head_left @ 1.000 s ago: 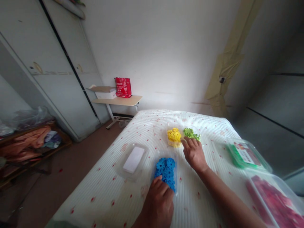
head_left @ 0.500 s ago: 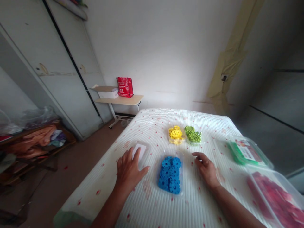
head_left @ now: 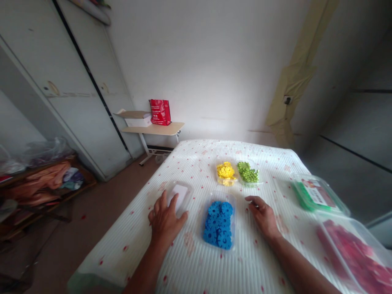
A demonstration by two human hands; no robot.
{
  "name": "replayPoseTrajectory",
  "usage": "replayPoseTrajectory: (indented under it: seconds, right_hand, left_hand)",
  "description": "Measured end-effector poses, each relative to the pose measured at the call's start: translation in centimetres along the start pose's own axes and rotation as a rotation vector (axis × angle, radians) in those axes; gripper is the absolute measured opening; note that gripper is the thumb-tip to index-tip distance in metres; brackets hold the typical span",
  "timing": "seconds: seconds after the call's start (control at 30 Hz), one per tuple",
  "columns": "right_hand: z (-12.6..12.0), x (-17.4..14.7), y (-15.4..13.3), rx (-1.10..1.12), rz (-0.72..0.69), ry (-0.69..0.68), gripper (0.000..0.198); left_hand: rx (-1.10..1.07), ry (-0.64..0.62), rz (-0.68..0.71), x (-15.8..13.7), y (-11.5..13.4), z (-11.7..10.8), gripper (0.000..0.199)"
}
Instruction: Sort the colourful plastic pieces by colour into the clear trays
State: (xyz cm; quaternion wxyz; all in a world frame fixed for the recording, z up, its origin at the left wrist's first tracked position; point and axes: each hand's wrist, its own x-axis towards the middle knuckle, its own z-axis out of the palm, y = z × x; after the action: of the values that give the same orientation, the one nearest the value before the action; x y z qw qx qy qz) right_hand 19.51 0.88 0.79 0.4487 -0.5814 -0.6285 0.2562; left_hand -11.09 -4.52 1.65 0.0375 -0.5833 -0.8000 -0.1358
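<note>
- The left hand (head_left: 165, 222) has its fingers spread, the fingertips over the near end of a clear plastic lid (head_left: 188, 197); whether they press on it is hard to tell.
- The right hand (head_left: 265, 216) is loosely curled, with a gap between thumb and forefinger, and sits low over the cover.
- Between the hands lies a clear tub (head_left: 222, 196) of blue pieces (head_left: 218, 224), flower-shaped with notched edges, near both and blocking the straight way across.
- Beyond the right hand, slightly to its left, yellow pieces (head_left: 226, 169) and light green pieces (head_left: 248, 173) fill two clear tubs side by side.
- Well right of the right hand is a lidded tub of green pieces (head_left: 303, 198); nearer the person, a larger tub (head_left: 365, 232) holds pink-red pieces (head_left: 352, 255).
- The white label (head_left: 180, 191) by the left fingertips shows no legible print; the printed label (head_left: 314, 192) at far right is too small to read.
- Far beyond the left hand, a red bag (head_left: 160, 112) bears white Chinese characters, blurred, beside a box (head_left: 137, 121) on a side table (head_left: 170, 128).
- Beneath both hands spreads a white ribbed cover (head_left: 196, 261) with red spots.
- Left of the left hand stand sliding cupboard doors (head_left: 82, 114); ahead, a pale wall (head_left: 214, 73) carries a socket (head_left: 288, 99) amid tan tape (head_left: 277, 112).
</note>
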Motion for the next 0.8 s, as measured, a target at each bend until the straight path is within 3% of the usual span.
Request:
replayPoseTrajectory:
  seconds: [0.53,0.8]
  right_hand:
    - [0.1,0.0,-0.1,-0.042,0.003,-0.018,0.031]
    - [0.0,0.0,-0.2,-0.031,0.004,-0.017,0.032]
  left_hand:
    - [-0.031,0.250,0.060,-0.5,-0.1,-0.5,0.049]
    - [-0.232,0.384,0.127,-0.4,-0.1,-1.5,0.046]
